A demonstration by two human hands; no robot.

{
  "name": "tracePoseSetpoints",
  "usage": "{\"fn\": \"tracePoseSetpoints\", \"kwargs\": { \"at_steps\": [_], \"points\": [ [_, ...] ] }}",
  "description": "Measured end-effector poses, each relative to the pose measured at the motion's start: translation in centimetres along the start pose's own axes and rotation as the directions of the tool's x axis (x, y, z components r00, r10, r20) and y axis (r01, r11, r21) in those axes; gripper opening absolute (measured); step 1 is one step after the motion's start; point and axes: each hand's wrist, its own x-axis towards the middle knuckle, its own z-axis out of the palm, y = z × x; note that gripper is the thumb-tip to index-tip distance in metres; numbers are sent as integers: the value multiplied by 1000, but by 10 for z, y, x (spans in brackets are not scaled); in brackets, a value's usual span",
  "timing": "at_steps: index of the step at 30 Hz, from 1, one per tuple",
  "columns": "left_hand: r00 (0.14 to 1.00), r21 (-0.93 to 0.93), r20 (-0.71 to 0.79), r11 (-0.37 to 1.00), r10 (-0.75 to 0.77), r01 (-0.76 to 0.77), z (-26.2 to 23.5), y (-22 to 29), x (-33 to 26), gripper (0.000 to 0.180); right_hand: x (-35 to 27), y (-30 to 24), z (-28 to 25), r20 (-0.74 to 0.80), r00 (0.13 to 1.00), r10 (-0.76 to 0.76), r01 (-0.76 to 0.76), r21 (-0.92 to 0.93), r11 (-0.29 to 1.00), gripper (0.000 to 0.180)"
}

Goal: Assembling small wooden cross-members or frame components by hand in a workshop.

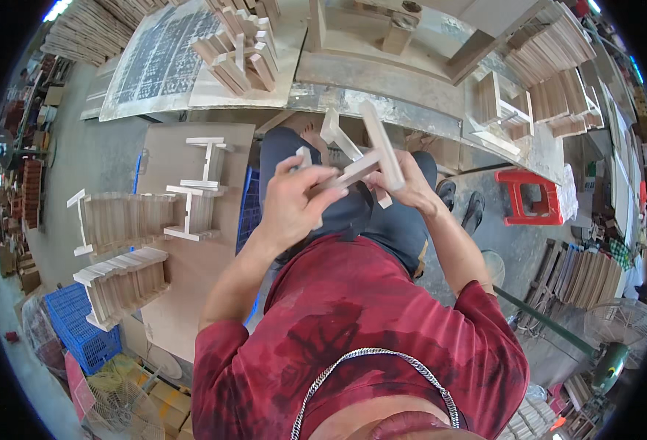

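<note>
Over my lap is an H-shaped wooden frame [386, 147], made of pale bars joined by a crossbar, tilted and partly blurred. My right hand [406, 183] is closed round its right side, with the fingers mostly hidden behind the wood. At the other end of the crossbar, my left hand [301, 194] pinches the frame between thumb and fingers. A second pale bar [338, 133] shows just beyond; whether it belongs to the same frame, I cannot tell.
Left of me, a brown board [221, 293] bears similar H-shaped frames [191, 213], beside stacked frames [129, 220]. A workbench [382, 99] with wooden pieces [243, 59] stands ahead. A red stool [532, 198], sandals [474, 209] and a fan [617, 330] are at right; a blue crate [81, 323] at left.
</note>
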Motion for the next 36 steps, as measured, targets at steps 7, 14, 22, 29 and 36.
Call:
{"fn": "tracePoseSetpoints", "kwargs": {
  "at_steps": [7,14,22,29,36],
  "points": [
    [912,-374,302,845,-278,381,32,-19,38,24,-11,16,-10,-144,989,29,-23,44,999,25],
    [846,-393,419,775,-328,495,35,-27,61,24,-3,23,-15,-130,990,57,-38,148,988,24],
    [941,-313,323,927,-102,208,41,-68,53,35,0,31,-4,-60,998,21,-7,233,972,26],
    [878,-542,397,703,-269,461,34,-40,50,30,1,23,-3,-48,999,-10,10,0,1000,27],
    [948,-566,260,766,-184,304,39,-24,49,26,4,10,4,-186,982,-26,62,188,980,34]
  ]
}}
